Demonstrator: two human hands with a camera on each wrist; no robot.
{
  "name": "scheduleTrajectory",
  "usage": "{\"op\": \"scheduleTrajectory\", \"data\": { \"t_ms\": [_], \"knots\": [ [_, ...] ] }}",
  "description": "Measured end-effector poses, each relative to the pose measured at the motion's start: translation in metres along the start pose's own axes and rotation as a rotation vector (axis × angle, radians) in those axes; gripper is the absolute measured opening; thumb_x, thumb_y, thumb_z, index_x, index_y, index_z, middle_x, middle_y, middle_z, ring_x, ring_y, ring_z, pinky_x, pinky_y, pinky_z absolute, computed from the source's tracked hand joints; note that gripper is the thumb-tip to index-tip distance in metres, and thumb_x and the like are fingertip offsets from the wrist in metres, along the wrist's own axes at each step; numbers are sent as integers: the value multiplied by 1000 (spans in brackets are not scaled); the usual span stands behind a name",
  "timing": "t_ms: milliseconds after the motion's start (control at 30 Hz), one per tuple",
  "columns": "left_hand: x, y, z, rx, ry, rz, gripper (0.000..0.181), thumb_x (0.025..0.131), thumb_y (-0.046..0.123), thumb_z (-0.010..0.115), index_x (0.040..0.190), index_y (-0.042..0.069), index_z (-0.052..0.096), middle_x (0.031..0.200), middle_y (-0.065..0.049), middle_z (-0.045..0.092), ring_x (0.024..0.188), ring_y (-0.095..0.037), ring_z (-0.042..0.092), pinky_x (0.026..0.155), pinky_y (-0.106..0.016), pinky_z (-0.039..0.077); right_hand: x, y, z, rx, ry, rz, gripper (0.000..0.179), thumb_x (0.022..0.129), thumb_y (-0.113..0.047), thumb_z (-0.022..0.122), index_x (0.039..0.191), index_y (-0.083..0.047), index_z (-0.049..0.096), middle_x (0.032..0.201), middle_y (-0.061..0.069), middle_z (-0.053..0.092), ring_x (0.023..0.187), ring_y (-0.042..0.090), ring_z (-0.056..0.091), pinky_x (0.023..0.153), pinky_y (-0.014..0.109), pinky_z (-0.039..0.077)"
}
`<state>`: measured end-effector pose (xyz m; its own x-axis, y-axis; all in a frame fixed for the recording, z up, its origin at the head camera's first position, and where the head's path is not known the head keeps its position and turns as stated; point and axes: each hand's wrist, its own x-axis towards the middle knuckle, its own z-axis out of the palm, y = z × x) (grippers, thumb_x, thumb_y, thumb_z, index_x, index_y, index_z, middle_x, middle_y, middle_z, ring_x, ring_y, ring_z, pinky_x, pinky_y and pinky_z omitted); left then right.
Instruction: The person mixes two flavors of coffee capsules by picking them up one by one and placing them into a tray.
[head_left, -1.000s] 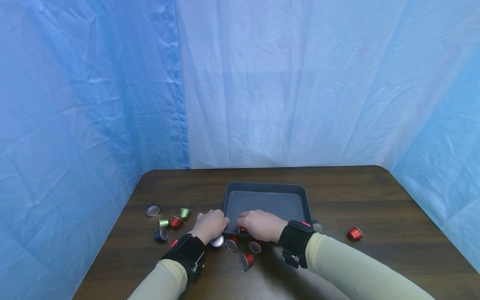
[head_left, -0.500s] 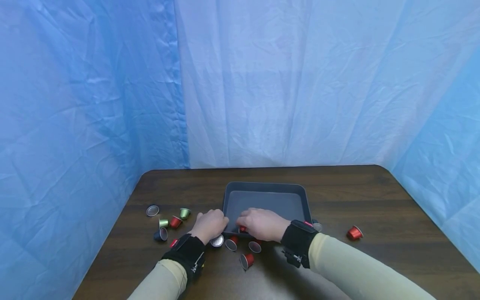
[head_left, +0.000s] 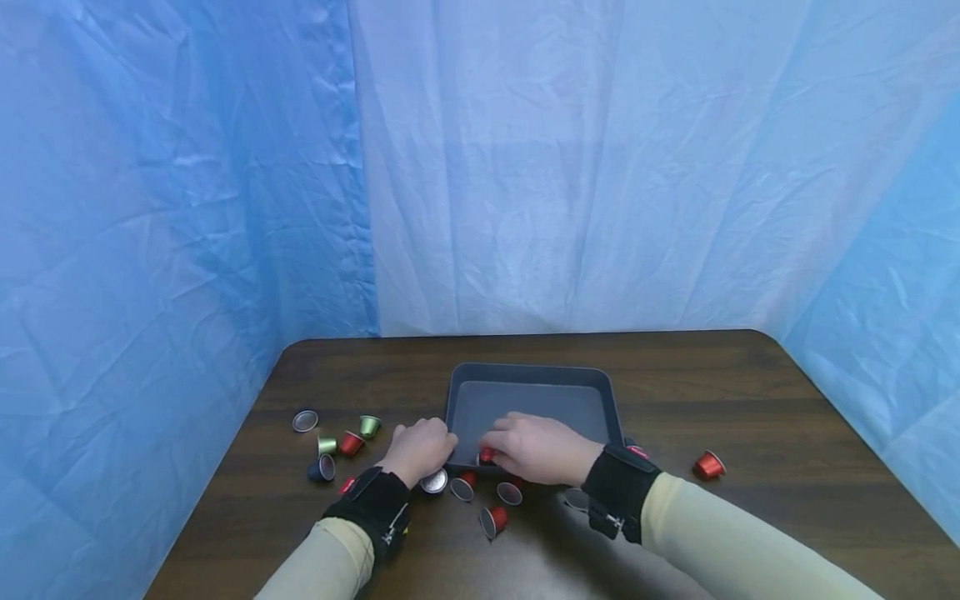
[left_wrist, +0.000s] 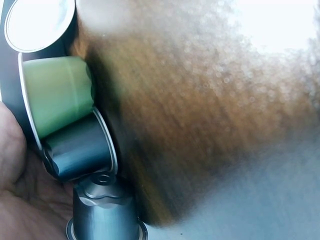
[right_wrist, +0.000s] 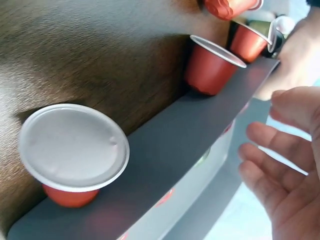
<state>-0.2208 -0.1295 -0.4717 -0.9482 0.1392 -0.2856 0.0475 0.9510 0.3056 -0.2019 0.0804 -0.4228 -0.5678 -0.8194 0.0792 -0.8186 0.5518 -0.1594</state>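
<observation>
My left hand (head_left: 418, 446) curls at the left front rim of the grey baking tray (head_left: 558, 404), fingertips hidden. Beside its palm in the left wrist view are a green coffee capsule (left_wrist: 57, 95), a dark blue capsule (left_wrist: 82, 147) and a dark grey capsule (left_wrist: 105, 210). Over the tray's front part is my right hand (head_left: 542, 448), palm down. Its fingers (right_wrist: 272, 145) are loosely bent with nothing between them in the right wrist view. A red capsule (head_left: 486, 456) lies inside the tray's front wall by these fingertips.
Several capsules lie before the tray, including a red one (head_left: 493, 522), a silver-lidded one (head_left: 510, 494) and another (head_left: 576, 499) under my right wrist. At left lie green (head_left: 370, 427), red (head_left: 351, 443) and dark blue (head_left: 322, 468) capsules. A red capsule (head_left: 709, 466) sits farther right.
My right hand has shifted slightly right and away from me, showing more of the red capsule by its fingertips. A capsule below my right wrist has come into view. My left hand has stayed put.
</observation>
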Motion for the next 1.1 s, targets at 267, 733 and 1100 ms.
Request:
{"op": "scheduleTrajectory", "data": {
  "t_ms": [267,733,1100],
  "knots": [
    [2,0,1,19,-8,-2,23,92,32,53,92,11,63,76,0,54,74,-20,51,73,-45,37,-15,0,-3,-17,38,-12,32,85,-27,68,115,-18,66,100,-7,65,89,7,56,82,23,47],
    [0,1,0,6,0,-12,24,92,32,52,91,11,62,75,0,54,74,-19,52,73,-44,37,-49,9,-9,-50,117,-14,35,81,-25,73,114,-18,65,100,-5,62,90,6,54,78,24,48],
    [-1,2,-1,-9,-3,-16,24,92,33,52,92,11,62,76,0,54,74,-19,52,73,-43,37,-81,28,-13,-68,151,59,32,82,-24,72,113,-18,65,97,-9,59,88,4,53,73,24,49]
  ]
}}
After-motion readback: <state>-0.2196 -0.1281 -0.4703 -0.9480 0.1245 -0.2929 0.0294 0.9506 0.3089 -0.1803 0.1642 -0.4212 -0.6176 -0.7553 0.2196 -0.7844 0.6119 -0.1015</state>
